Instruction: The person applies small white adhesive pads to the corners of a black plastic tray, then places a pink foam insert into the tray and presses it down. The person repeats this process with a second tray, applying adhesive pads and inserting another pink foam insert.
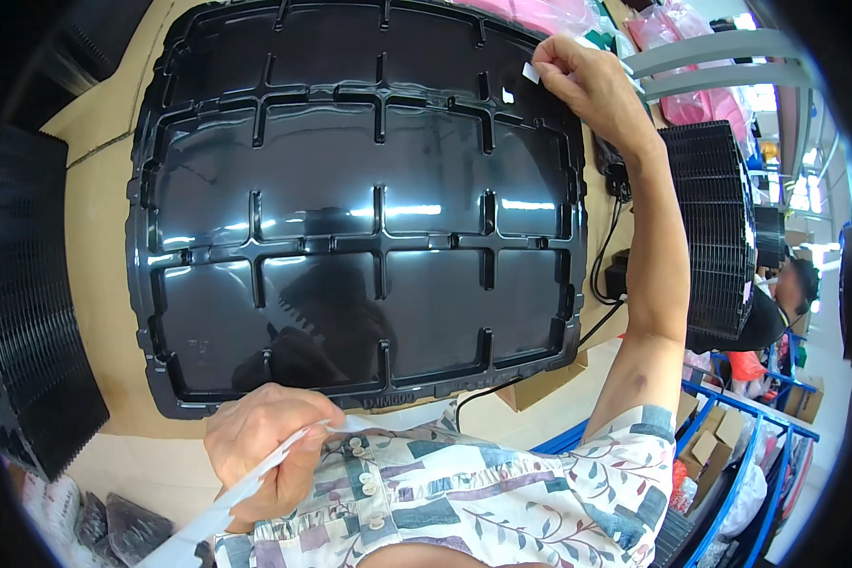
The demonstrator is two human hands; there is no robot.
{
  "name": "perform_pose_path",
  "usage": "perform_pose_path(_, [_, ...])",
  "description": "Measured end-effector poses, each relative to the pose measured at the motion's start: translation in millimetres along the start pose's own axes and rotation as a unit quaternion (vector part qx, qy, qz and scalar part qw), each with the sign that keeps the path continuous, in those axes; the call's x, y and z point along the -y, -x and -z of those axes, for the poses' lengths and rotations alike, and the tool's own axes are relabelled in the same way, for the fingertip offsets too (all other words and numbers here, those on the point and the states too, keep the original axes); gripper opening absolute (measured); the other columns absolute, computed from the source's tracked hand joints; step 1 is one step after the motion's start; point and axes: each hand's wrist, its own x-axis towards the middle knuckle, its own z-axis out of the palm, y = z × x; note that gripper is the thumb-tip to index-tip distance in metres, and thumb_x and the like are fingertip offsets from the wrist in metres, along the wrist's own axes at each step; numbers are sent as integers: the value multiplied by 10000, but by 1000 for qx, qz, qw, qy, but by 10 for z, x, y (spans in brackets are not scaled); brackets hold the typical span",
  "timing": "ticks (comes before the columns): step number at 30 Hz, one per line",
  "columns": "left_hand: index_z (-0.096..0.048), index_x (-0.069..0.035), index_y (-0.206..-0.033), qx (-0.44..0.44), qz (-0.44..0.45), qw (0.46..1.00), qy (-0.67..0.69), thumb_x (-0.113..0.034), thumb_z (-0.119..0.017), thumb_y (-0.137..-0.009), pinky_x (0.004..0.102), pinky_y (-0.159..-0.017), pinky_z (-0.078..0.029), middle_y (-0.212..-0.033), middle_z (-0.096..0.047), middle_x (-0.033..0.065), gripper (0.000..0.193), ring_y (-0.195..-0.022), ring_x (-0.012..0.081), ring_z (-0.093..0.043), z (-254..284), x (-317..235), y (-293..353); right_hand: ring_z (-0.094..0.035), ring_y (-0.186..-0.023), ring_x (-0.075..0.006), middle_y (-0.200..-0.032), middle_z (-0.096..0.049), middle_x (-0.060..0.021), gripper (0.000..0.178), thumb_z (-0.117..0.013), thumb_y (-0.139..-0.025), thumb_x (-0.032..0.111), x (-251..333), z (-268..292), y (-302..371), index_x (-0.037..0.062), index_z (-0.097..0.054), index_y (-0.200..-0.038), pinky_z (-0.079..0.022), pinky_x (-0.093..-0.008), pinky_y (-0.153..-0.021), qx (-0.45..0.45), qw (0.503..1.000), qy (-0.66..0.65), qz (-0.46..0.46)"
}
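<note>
The black partitioned tray (312, 170) lies flat on the brown table (95, 256), in front of the person. The right hand (587, 83) is at the tray's far right corner; its grip is clamped on a small white tab (531, 73). A white patch (508, 96) shows on the tray nearby. The left hand (265, 445) is at the near edge, its grip clamped on a white strip (220, 511). A ribbed black stack (28, 303) stands left of the tray.
</note>
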Motion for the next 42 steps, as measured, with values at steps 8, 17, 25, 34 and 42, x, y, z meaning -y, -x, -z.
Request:
perform_pose_path(8, [-552,-35,-856,12,-1,1000,-9,-158,-538,-983,267,-536,-497,-712,-685,126,177,-581,164,-639,19,-8,0,-654,-672,-276,-735,-667,-103,100,-657,-898,158,27,-140,113,78,-638,-956,-508,-356,-632,-62,993,64,82])
perform_pose_path(17, [-553,-37,-874,42,9,999,-22,-172,-541,-981,265,-550,-508,-710,-684,124,173,-589,166,-648,74,-41,-14,-676,-721,-243,-831,-703,-77,107,-651,-908,133,114,-55,193,82,-655,-1001,-529,-347,-656,-52,997,48,27])
perform_pose_path(25, [-560,-39,-886,36,10,999,-15,-160,-541,-980,264,-555,-514,-720,-688,116,155,-596,167,-651,62,-35,-17,-681,-738,-250,-894,-718,-78,96,-657,-900,121,34,-97,170,72,-668,-982,-539,-347,-669,-56,991,66,106])
perform_pose_path(34, [-552,-56,-877,43,4,999,-27,-177,-537,-986,269,-560,-516,-707,-687,104,163,-599,174,-658,63,-26,-30,-638,-671,-255,-732,-641,-99,113,-671,-873,131,135,-16,140,51,-659,-952,-520,-339,-664,-55,998,19,-22])
perform_pose_path(42, [-553,-51,-879,34,1,999,-15,-172,-545,-980,274,-559,-514,-707,-685,108,158,-596,171,-654,57,-41,-27,-641,-669,-307,-701,-629,-164,112,-624,-907,155,99,-7,66,45,-635,-926,-514,-376,-659,7,997,56,-48])
